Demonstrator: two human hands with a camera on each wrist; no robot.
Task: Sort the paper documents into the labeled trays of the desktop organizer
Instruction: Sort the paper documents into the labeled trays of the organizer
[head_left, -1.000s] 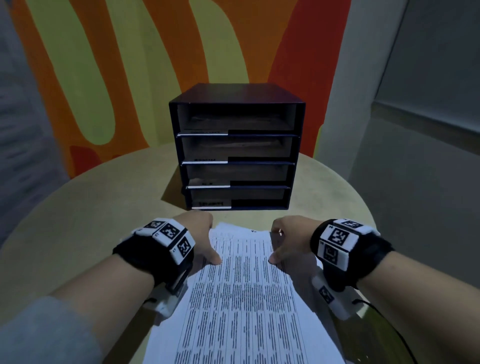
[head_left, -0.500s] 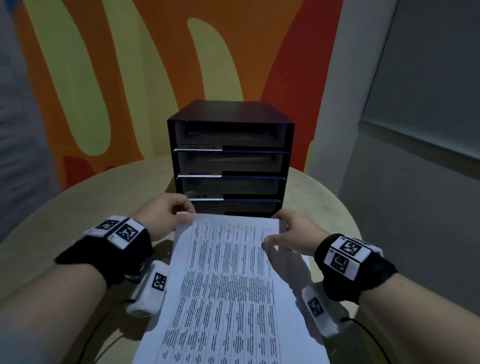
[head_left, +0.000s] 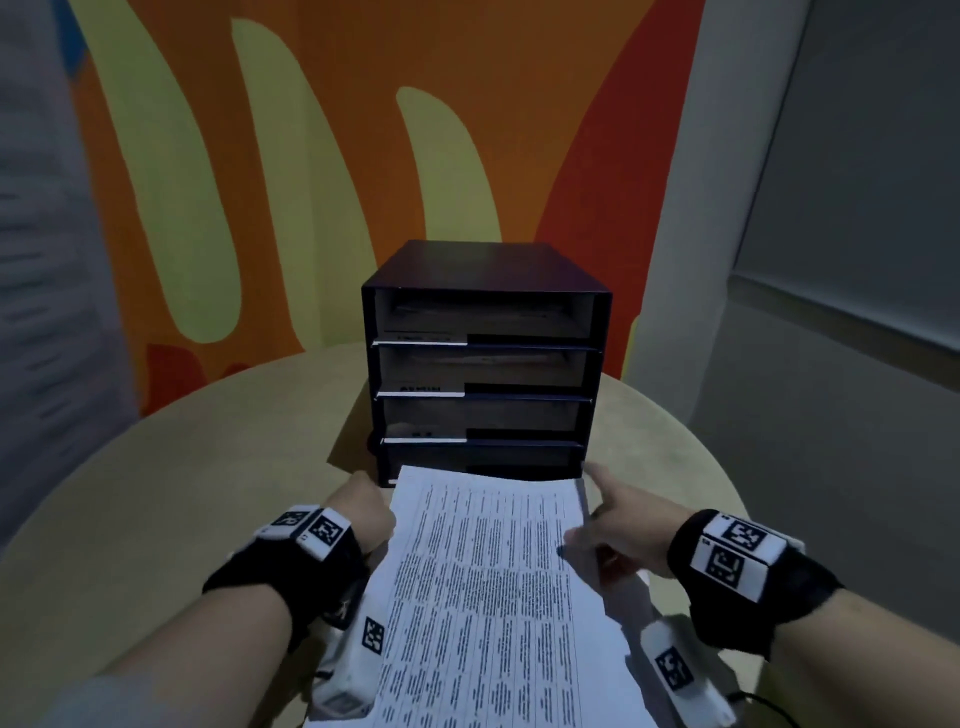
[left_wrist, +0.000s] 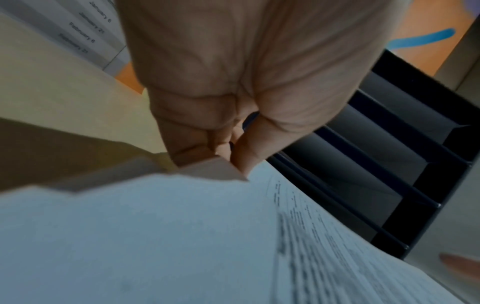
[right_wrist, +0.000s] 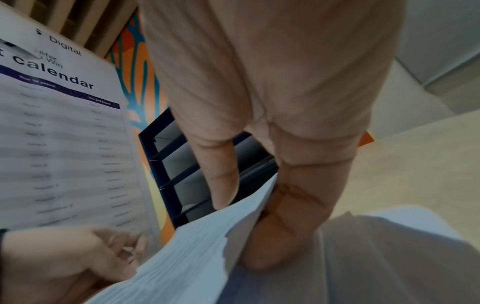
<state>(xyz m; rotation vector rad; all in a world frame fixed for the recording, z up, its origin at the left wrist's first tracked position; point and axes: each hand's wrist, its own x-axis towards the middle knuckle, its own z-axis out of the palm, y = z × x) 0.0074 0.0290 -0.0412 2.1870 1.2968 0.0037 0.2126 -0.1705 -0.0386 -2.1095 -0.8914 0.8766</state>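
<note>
Both hands grasp the sheet (head_left: 488, 582) between them: the left hand (head_left: 363, 514) pinches its far corner, and the right hand (head_left: 618, 530) clamps the opposite edge, thumb over, fingers under. Its far edge reaches the organizer's (head_left: 485, 364) bottom tray just beyond the fingertips. Limp paper could buckle against a tray lip. The tray labels are unreadable, and the bottom label is hidden behind the sheet.
</note>
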